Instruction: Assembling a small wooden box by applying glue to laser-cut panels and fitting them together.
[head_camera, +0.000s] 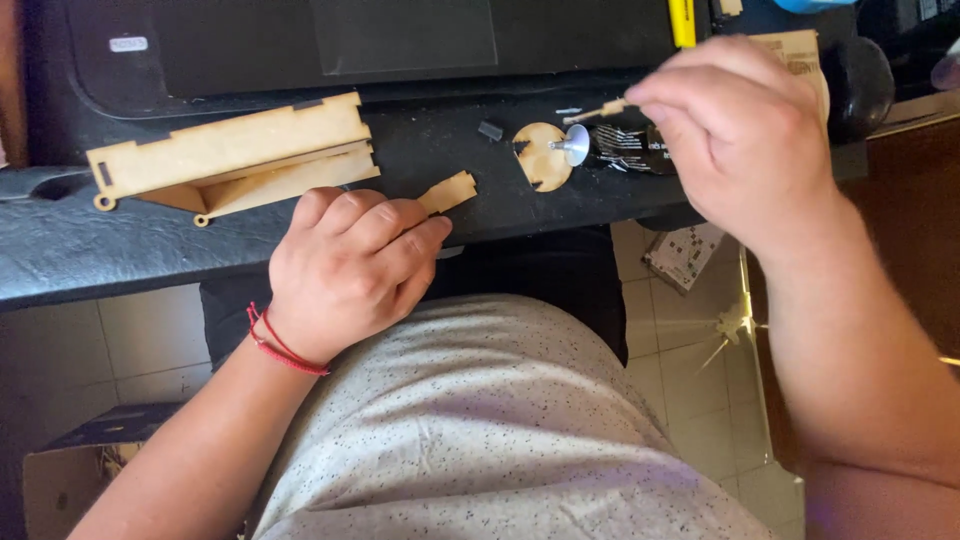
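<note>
speckled grey shirt (500, 430) fills the near view, and just above it the left hand (345, 270) sits curled into a loose fist at the bench (60, 260) edge, a red cord (280, 345) round its wrist. fingers folded in, and from its fingertips pokes a small notched wood piece (450, 190), pinched and lying flat on the dark top. up and to the left of that hand rests a long laser-cut wood frame (235, 155), well apart from the knuckles. over to the right hand (735, 135): closed in a fine pinch, thumb and fingers tight on a thin wood stick (600, 110) that juts out leftwards. just below the stick's tip, a dark glue tube (625, 148) lies on its side with a pale nozzle, touching a round wood disc (543, 155). a small dark block (490, 130) sits just left of the disc, between the two hands.
</note>
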